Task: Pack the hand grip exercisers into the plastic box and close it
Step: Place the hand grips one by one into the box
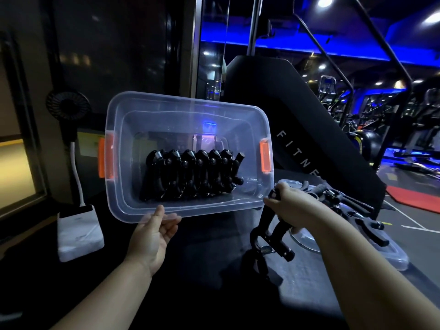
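Both hands occupied: left hand [152, 234] pinches the tilted plastic box [185, 110] by its near rim, packed row [190, 177] just beyond its fingers; right hand [292, 206] clenches hand grip exercisers [266, 232] hanging beneath it, judged rigid, sprung, tangle-prone; take by the handles.

We're in a gym. The black panel [297, 151] ahead of us reads "FITNE", then gets cut off. Exercise machines [328, 86] fill the back right, with an exercise ball [367, 141] near them. Blue strip lights [309, 46] run under the ceiling; red mat [414, 198] and white floor lines [404, 215] at right. Hand grip exercisers [190, 175] in the plastic box [185, 108] fit that too.
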{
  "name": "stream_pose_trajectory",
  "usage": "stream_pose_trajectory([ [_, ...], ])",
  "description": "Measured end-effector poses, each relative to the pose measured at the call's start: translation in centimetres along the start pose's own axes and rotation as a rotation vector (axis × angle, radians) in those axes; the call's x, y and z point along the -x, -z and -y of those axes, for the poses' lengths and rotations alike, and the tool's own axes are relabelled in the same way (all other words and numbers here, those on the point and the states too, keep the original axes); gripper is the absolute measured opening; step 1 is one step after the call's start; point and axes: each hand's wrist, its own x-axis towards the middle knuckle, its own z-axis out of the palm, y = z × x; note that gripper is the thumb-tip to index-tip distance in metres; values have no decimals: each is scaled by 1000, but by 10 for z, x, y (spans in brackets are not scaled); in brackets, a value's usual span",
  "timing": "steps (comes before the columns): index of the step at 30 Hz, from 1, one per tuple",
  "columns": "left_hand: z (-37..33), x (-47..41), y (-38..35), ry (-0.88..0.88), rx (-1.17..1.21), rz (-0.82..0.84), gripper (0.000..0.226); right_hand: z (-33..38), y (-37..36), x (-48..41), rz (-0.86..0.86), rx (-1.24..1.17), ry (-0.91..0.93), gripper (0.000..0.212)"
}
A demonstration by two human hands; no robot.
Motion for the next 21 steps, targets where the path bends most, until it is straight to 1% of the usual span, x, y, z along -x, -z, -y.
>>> stream_pose_trajectory([
  [2, 0, 0, 0, 0, -1, -2, 22, 8, 3, -3, 72, -24, -36, 30],
  [4, 0, 0, 0, 0, -1, 0, 22, 17, 4, -6, 107, 4, -62, 31],
  [7, 0, 1, -1, 2, 5, 0, 22, 26, 0, -11, 98, 70, -49, 42],
  [9, -1, 1, -1, 5, 7, 2, 22, 27, -1, -12, 63, 62, -45, 44],
  [12, -1, 2, -1, 10, 6, 6, 24, 24, -1, -13, -29, 16, -26, 37],
  [16, -1, 2, -1, 12, 6, 4, 30, 18, -11, -19, -75, -142, 30, 27],
  [17, -1, 2, -1, 13, 7, 4, 31, 16, -15, -21, -93, -147, 43, 25],
  [19, -1, 2, 0, 18, 7, 7, 33, 13, -20, -22, -118, -72, 68, 22],
  [21, -1, 1, 1, 21, 12, 9, 33, 12, -25, -22, -109, -53, 89, 23],
])
